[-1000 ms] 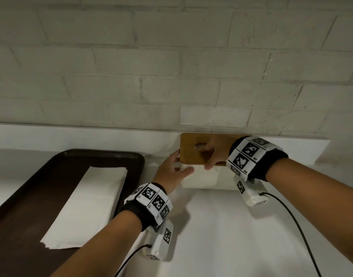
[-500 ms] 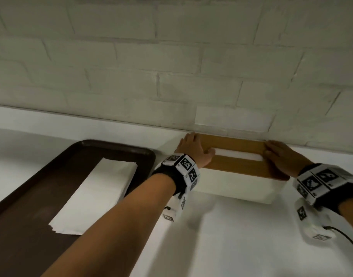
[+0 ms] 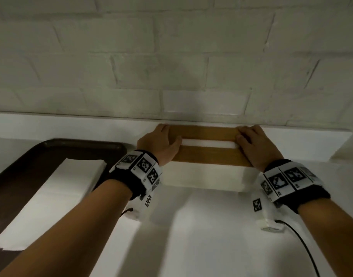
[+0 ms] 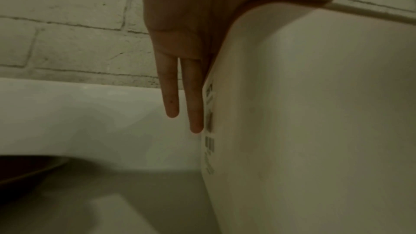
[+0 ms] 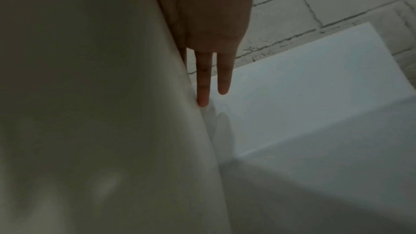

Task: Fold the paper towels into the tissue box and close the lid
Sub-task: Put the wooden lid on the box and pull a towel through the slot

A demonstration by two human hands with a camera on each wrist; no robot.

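A white tissue box [image 3: 203, 177] stands against the brick wall with its wooden lid [image 3: 208, 156] lying flat on top. White paper shows through the lid's slot [image 3: 208, 144]. My left hand [image 3: 159, 143] lies on the lid's left end, thumb at the slot, and my right hand [image 3: 253, 145] lies on its right end. In the left wrist view straight fingers [image 4: 194, 99] hang down beside the box's side [image 4: 315, 113]. The right wrist view shows straight fingers [image 5: 203, 81] along the box's other side [image 5: 90, 104].
A dark brown tray [image 3: 21, 166] sits at the left with a stack of white paper towels [image 3: 57, 200] in it. A black cable [image 3: 303, 246] trails from the right wrist camera over the white counter [image 3: 191, 236].
The lid stood tilted up in my right hand a second ago; it now lies flat on the box. Both hands have moved to its two ends and settled there.
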